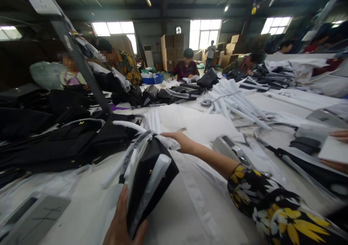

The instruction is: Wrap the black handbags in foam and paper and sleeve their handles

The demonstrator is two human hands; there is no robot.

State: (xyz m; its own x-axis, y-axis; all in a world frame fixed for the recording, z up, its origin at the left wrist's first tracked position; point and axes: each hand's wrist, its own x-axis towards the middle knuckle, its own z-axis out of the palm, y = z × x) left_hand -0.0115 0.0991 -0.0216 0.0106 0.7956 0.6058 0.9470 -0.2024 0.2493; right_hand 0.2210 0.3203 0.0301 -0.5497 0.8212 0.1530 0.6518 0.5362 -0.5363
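A black handbag (148,181) with white foam wrap and clear plastic around it is held upright over the white table. My left hand (122,223) grips its near bottom edge, thumb on one side, fingers on the other. My right hand (178,139) reaches across to the bag's top and pinches the white wrapping there. My right arm wears a black sleeve with yellow and white flowers (272,205).
Black bags are heaped at left (54,136). White foam tubes (233,101) lie in a pile at centre right. Grey tools (231,148) rest on the table. Another person's hand (338,136) holds a white piece at the right edge. Several people work at the far side; cartons stand behind.
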